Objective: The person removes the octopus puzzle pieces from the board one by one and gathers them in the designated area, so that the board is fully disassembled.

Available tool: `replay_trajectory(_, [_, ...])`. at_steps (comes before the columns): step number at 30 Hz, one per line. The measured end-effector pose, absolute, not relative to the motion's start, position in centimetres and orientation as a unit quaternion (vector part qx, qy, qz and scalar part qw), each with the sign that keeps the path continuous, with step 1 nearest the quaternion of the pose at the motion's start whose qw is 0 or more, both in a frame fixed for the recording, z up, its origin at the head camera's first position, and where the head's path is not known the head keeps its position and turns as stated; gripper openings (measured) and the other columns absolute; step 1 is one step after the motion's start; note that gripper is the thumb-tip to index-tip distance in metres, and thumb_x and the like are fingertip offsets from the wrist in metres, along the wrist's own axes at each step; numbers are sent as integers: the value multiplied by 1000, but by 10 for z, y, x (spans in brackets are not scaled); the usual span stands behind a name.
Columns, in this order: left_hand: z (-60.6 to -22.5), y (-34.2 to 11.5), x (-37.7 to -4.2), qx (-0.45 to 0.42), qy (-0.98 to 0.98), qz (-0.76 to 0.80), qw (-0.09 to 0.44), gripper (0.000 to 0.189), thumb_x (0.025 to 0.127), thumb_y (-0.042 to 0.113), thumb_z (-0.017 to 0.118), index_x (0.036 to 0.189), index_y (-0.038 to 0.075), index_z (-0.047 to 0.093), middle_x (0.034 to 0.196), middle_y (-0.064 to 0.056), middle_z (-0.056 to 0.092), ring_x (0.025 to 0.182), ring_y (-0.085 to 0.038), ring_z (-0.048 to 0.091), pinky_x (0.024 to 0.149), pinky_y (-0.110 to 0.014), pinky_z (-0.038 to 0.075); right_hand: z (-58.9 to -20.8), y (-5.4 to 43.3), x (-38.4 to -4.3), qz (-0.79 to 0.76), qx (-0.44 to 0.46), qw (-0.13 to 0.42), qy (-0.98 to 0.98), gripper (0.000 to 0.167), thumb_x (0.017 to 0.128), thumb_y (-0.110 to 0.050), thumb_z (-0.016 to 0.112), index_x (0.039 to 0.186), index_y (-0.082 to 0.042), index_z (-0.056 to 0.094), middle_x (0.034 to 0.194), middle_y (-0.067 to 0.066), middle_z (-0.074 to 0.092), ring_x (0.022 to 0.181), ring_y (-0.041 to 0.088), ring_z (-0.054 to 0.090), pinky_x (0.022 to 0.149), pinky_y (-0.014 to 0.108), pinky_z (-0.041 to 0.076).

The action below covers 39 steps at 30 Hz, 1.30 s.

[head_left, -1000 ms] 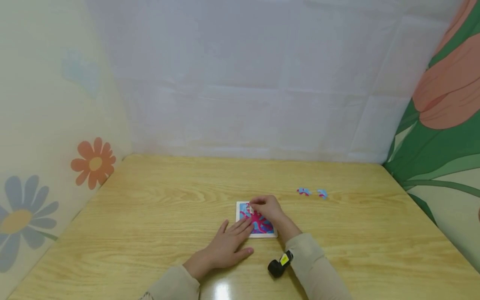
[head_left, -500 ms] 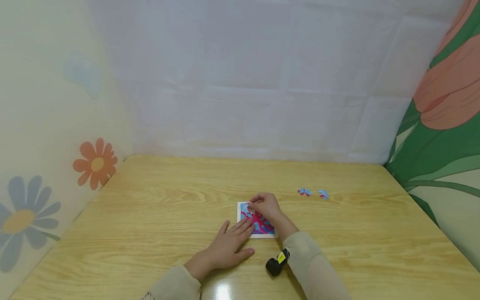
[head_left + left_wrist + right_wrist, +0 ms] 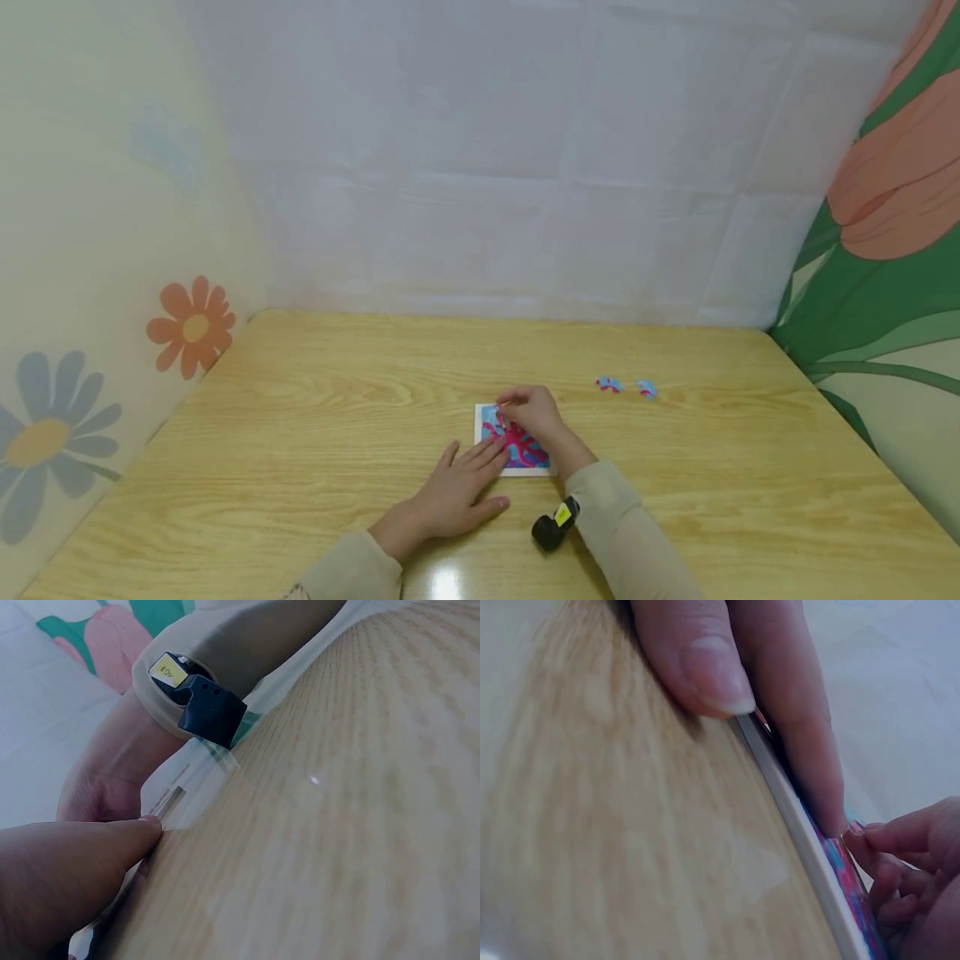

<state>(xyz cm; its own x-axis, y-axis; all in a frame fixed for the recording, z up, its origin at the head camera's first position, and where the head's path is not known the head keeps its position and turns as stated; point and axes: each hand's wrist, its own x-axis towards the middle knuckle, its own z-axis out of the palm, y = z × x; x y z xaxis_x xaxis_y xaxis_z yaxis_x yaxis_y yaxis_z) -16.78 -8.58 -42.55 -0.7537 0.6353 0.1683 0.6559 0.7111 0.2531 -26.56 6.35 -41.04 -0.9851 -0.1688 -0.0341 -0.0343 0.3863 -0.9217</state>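
A small square puzzle board (image 3: 534,457), white-rimmed with a pink octopus on blue, lies on the table. My left hand (image 3: 453,497) is spread flat, its fingers resting over the board's lower left part. Thumb and index finger of my right hand (image 3: 534,414) pinch a small puzzle piece (image 3: 856,826) at the board's upper edge; the fingers hide most of it. In the right wrist view the left fingers press the board's printed face. Two loose puzzle pieces (image 3: 610,384), blue and pink, lie beyond the board to the right.
The wooden table (image 3: 337,400) reaches back to a white cloth (image 3: 487,167). Flower-painted walls (image 3: 191,328) stand at both sides. A black wrist camera (image 3: 553,527) hangs from the right sleeve, close over the table in front of the board.
The right hand has shifted very slightly at the board's upper edge, still pinching the piece. The left hand stays on the board, and the loose pieces lie as before.
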Motion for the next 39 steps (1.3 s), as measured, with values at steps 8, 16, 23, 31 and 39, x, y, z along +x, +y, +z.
replay_trajectory(8, [-425,-86,-168,-348,-925,-148,32,59,88,43,40,132,4,34,138,-9,24,127,-24,16,94,-56,9,-411,65,-269,-561,-56,64,824,15,74,-4,64,89,0,66,77,7,63,58,11,52,53,23,44])
replay_trajectory(16, [-423,-85,-166,-351,-924,-149,39,58,88,41,42,131,3,35,138,-11,26,126,-26,18,94,-56,10,-411,70,-273,-595,-33,83,799,17,75,-2,64,92,2,64,78,9,63,61,12,55,55,23,46])
replay_trajectory(23, [-423,-85,-166,-346,-927,-141,35,59,88,42,42,132,4,34,138,-10,25,126,-25,18,94,-56,10,-406,81,-279,-588,-44,49,806,18,73,-2,65,91,3,65,77,9,64,61,11,51,55,22,42])
replay_trajectory(31, [-423,-86,-167,-337,-930,-146,19,60,88,43,41,133,5,31,139,-8,22,127,-24,15,95,-55,8,-402,95,-285,-577,-69,40,813,16,77,-3,61,92,2,64,81,7,63,71,15,53,64,27,44])
replay_trajectory(39, [-426,-85,-167,-337,-930,-146,24,60,88,44,40,133,6,31,139,-8,23,127,-22,15,95,-54,8,-404,112,-293,-585,-62,20,808,16,78,-1,59,92,5,63,80,10,64,73,16,56,66,28,45])
